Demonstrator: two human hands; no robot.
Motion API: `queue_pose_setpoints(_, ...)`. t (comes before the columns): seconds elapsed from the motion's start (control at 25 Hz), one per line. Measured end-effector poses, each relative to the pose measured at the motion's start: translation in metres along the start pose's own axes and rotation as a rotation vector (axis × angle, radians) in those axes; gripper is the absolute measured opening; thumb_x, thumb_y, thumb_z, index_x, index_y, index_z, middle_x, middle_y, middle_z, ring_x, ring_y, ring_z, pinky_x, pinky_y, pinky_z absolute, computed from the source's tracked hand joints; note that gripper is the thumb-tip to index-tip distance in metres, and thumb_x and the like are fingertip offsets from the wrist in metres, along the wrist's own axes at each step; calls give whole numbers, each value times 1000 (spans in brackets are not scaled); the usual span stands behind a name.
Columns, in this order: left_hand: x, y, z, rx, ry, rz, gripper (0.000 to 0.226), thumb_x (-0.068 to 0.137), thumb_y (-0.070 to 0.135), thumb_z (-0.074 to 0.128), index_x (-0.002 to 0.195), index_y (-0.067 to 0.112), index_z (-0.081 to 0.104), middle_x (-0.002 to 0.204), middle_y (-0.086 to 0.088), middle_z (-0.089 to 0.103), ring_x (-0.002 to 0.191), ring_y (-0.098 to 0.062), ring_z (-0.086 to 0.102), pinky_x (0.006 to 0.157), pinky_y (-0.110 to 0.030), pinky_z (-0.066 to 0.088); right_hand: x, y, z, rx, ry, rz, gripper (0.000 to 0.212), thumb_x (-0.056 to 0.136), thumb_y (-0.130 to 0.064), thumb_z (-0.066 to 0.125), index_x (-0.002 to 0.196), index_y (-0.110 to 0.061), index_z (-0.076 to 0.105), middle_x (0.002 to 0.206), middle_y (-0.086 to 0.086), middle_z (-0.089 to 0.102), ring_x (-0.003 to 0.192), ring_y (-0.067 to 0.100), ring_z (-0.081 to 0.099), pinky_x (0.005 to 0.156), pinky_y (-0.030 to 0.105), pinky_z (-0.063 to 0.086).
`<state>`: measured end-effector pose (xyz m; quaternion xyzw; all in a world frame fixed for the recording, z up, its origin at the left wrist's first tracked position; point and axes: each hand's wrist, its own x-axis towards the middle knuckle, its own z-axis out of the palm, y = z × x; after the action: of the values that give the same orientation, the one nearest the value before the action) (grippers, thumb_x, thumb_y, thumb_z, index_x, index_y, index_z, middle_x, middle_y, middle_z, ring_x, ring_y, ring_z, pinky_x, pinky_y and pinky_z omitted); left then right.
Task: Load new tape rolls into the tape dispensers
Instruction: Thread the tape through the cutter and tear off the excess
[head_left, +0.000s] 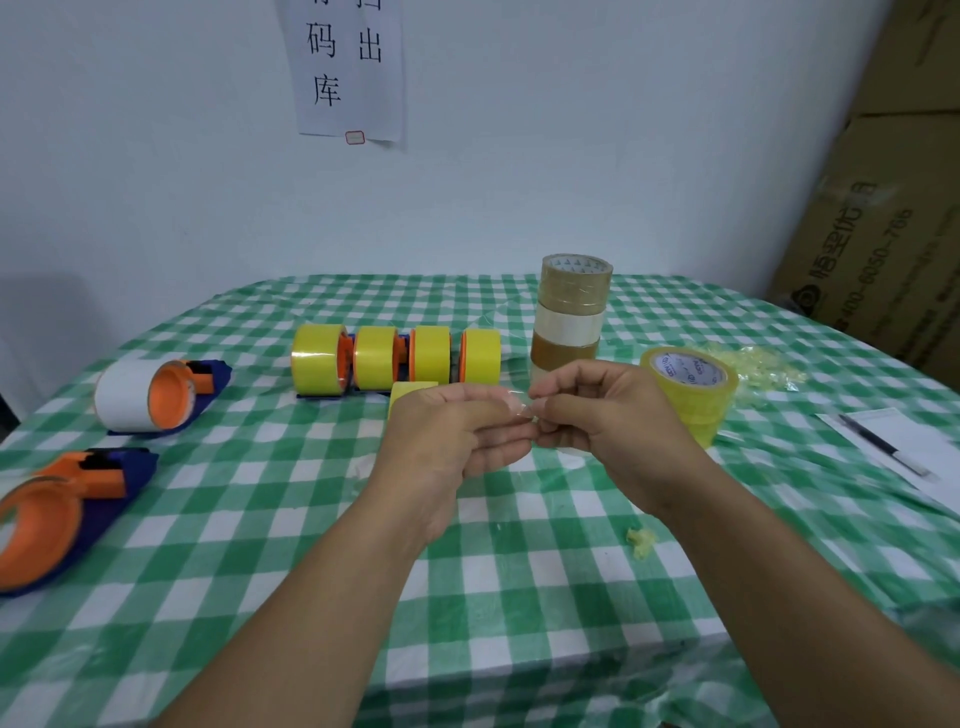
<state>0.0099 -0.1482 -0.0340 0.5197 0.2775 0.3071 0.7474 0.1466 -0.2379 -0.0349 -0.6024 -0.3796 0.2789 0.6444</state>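
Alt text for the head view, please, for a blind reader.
The left hand and right hand pinch a clear strip between them above a green checked tablecloth. Behind them stand four yellow-tape dispensers in a row and a stack of tape rolls.

The near half of the surface is open, with room to slide across it; only a small tape scrap lies there. Farther back, a row of yellow rolls and a tall roll stack stand like a wall. A white-roll dispenser and a second dispenser block the left side. A short yellow stack and a paper block the right.
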Motion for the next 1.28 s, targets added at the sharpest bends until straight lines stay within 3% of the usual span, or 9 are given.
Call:
queue_pose_setpoints(0.16,1,4,-2,96,1,20,17,92,11,68,97,-4,73,90,-20,77,80,-32,77,75,-40,64,-2,-3,-1,-34,-1,18,11,85,11,68,83,0,71,68,11,67,62,19,62,65,31,61)
queue_pose_setpoints(0.56,0,-2,0,160,-10,63,11,88,6,72,94,-4,73,84,-17,77,78,-28,77,66,-30,63,-5,-6,-2,6,-22,81,10,86,9,68,80,2,70,71,15,65,62,19,63,63,30,58)
queue_pose_setpoints(0.92,5,-7,7,331,50,156,12,93,2,65,87,-5,71,73,-18,74,56,-17,70,55,-26,60,-6,-5,-3,43,-44,105,12,86,9,67,80,-1,70,71,13,66,64,21,63,63,30,57)
queue_pose_setpoints(1.28,2,-7,12,356,3,196,14,93,5,65,83,4,76,75,-12,77,74,-22,76,69,-31,63,-7,-5,-5,-3,-89,24,10,86,5,71,82,-4,74,78,16,71,71,23,66,68,29,58)
